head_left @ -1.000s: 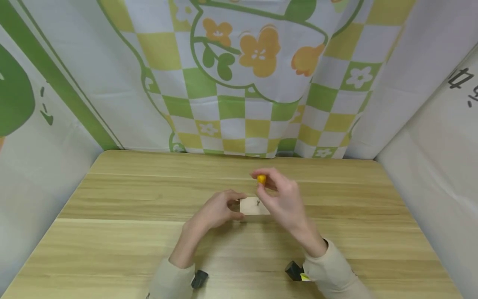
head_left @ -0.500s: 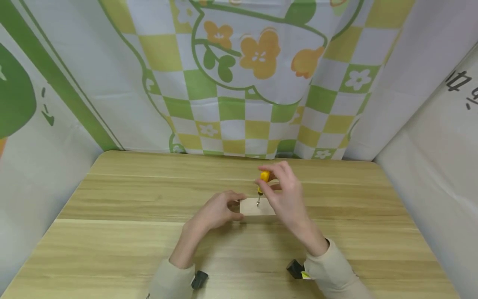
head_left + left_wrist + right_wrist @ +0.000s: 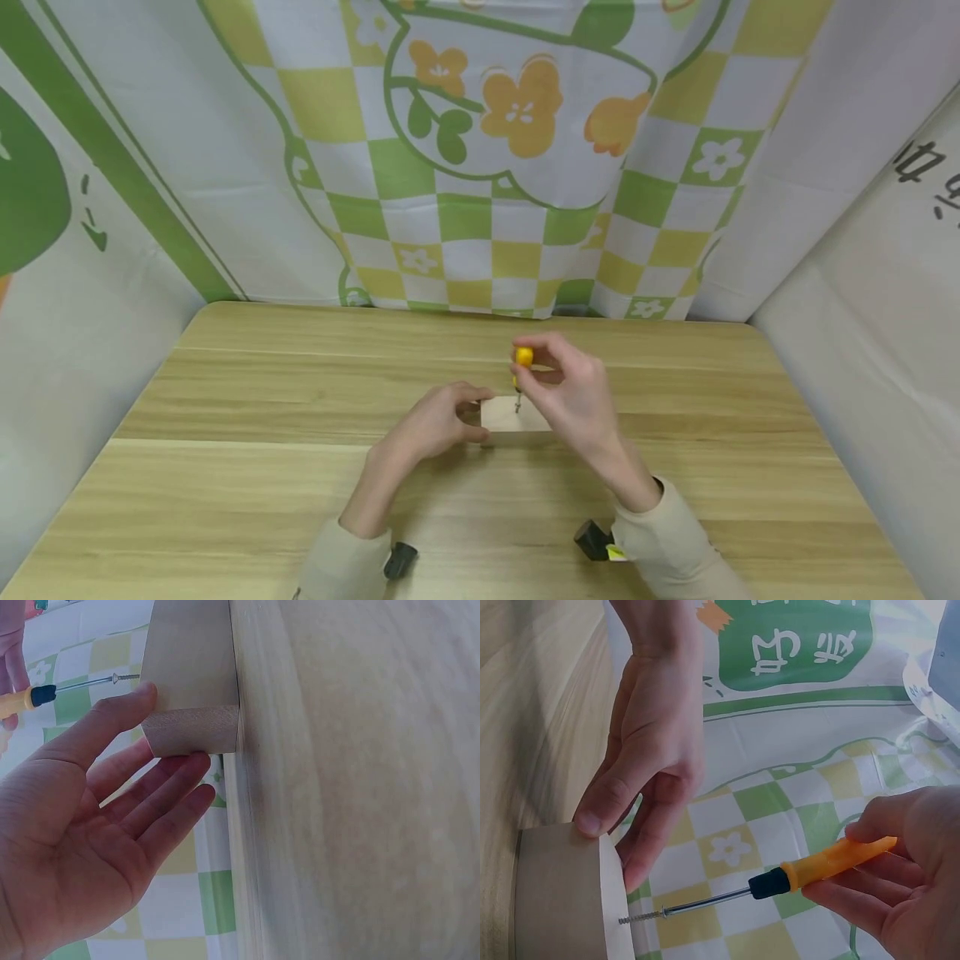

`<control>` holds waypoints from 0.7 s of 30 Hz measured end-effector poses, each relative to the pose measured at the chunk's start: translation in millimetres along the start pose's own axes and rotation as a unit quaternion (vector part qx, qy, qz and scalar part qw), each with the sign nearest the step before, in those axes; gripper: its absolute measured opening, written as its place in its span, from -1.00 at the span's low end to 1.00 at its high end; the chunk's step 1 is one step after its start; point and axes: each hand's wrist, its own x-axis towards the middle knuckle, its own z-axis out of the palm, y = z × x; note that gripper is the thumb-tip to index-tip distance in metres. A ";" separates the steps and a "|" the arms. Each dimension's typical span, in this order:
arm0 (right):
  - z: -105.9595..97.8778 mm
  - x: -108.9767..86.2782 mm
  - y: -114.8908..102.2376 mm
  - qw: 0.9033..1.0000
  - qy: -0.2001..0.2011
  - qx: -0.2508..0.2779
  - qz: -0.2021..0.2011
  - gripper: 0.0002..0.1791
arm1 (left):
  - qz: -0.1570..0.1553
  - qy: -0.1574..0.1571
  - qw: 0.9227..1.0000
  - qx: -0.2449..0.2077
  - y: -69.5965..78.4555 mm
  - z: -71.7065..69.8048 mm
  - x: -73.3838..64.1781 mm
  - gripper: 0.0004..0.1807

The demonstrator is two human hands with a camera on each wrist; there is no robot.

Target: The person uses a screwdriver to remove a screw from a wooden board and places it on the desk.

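Note:
A small pale wooden block (image 3: 510, 414) lies flat on the wooden table (image 3: 225, 467). My left hand (image 3: 438, 421) pinches the block's left end (image 3: 191, 729) between thumb and fingers (image 3: 622, 795). My right hand (image 3: 570, 392) pinches the yellow handle of a small screwdriver (image 3: 523, 358) that stands upright over the block. Its metal shaft (image 3: 705, 901) bears on a screw (image 3: 639, 916) whose tip meets the block's top face (image 3: 555, 892). In the left wrist view the screwdriver (image 3: 30, 696) shows at the upper left, above the block.
A green, yellow and white checked cloth with orange flowers (image 3: 487, 150) hangs behind the table's far edge. White sheets (image 3: 862, 317) close in both sides. Black wrist-camera mounts (image 3: 401, 560) sit at my cuffs near the front edge.
My right hand's fingers shifted on the screwdriver handle, lifting slightly and then settling back lower over the block. The left hand and the block stayed still.

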 end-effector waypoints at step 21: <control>4.6 -3.5 7.5 0.996 0.024 -0.073 -0.037 -0.68 | 0.005 0.002 1.000 0.009 -0.5 0.2 0.0 -0.36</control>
